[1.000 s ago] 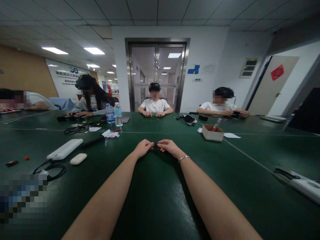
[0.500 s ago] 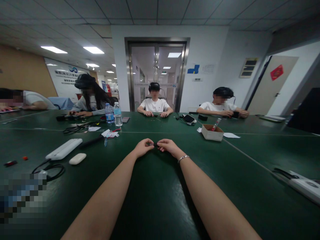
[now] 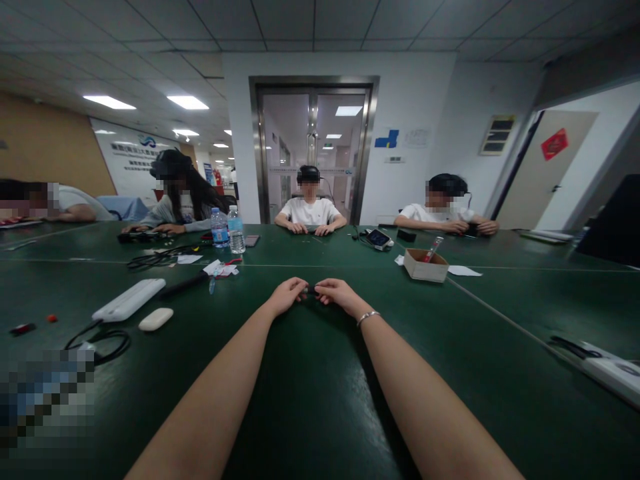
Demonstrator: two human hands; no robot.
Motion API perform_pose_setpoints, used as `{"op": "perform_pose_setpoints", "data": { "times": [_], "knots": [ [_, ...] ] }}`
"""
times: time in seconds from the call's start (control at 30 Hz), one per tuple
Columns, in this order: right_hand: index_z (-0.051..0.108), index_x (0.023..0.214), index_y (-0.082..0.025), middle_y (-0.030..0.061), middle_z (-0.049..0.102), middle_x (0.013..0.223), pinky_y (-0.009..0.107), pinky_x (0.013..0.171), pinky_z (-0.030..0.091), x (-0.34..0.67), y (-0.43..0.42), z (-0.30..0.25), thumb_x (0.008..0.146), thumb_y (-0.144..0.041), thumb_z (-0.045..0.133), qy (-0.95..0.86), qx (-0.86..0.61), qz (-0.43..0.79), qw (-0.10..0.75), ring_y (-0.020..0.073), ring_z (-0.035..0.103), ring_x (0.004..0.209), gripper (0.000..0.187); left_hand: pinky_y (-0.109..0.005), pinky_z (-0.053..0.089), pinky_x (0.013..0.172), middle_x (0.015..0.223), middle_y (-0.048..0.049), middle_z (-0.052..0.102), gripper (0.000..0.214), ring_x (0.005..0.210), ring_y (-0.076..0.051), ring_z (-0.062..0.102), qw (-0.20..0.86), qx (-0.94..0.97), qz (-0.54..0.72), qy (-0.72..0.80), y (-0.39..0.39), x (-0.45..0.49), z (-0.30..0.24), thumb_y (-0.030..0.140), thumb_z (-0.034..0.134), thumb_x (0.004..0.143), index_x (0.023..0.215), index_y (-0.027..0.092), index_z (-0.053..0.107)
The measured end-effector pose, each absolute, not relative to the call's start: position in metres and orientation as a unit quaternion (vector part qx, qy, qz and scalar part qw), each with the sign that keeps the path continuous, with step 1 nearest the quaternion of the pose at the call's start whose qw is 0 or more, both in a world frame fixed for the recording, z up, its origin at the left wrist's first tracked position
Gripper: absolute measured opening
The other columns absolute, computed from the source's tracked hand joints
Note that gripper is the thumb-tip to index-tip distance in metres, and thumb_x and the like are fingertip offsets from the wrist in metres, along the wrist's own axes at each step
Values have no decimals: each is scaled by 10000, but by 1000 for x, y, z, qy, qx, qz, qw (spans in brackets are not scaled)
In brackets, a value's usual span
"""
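Observation:
Between my two hands is a small dark object, too small and too covered by fingers to name. My left hand pinches its left end with thumb and fingertips. From the other side my right hand grips the right end, fingers curled and pressed together. A silver bracelet circles my right wrist. Both forearms reach forward low over the green table, and the fingertips nearly meet.
To the left lie a white power strip, a white oval case and a coiled black cable. Two water bottles stand farther back. A cardboard box is ahead right. Several people sit across the table.
The fingers of my left hand have shifted slightly on the small dark object, and a little more of it shows. My right hand stays almost still.

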State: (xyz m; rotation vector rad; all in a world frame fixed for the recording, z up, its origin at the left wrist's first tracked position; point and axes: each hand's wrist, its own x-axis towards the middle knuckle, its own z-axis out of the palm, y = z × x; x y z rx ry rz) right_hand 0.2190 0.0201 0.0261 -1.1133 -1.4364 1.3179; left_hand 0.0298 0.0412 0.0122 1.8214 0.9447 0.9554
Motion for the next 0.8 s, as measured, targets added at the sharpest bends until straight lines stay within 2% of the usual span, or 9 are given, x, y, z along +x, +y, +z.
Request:
{"op": "perform_pose_setpoints", "data": {
  "times": [0.17,0.3,0.4,0.53,0.67,0.8],
  "knots": [
    [612,878,-80,38,636,647,112,453,478,219,20,26,798,-69,619,-578,-446,530,431,62,554,471,81,-260,433,656,869,-58,604,310,748,-144,555,424,731,385,371,40,31,14,371,534,770,983,149,571],
    [615,882,-86,31,634,651,113,458,480,220,20,26,798,-73,620,-581,-443,531,429,61,556,475,86,-259,427,630,769,-44,598,327,695,-140,546,417,740,366,380,40,30,15,392,472,804,978,138,583],
    [613,892,-82,30,634,656,113,466,481,220,19,27,791,-69,625,-582,-443,531,428,60,557,481,102,-256,428,651,838,-48,607,313,725,-139,546,416,740,371,377,40,30,16,362,525,772,994,148,581],
    [608,909,-73,39,635,665,116,472,484,220,20,26,799,-68,613,-580,-439,537,427,60,558,483,109,-256,414,612,736,-39,597,339,670,-140,533,405,749,361,381,39,30,17,400,453,808,971,139,595],
    [611,889,-79,30,630,644,115,462,482,220,21,25,788,-67,625,-577,-440,535,433,59,553,469,102,-248,415,621,801,-43,607,329,679,-133,530,404,740,372,389,37,32,20,388,507,770,973,145,593],
    [611,887,-84,30,630,650,116,456,484,220,22,25,792,-73,625,-575,-441,535,434,62,558,471,96,-238,409,572,714,-28,580,348,604,-119,510,405,741,356,400,37,34,21,399,434,809,981,139,590]
  ]
}}
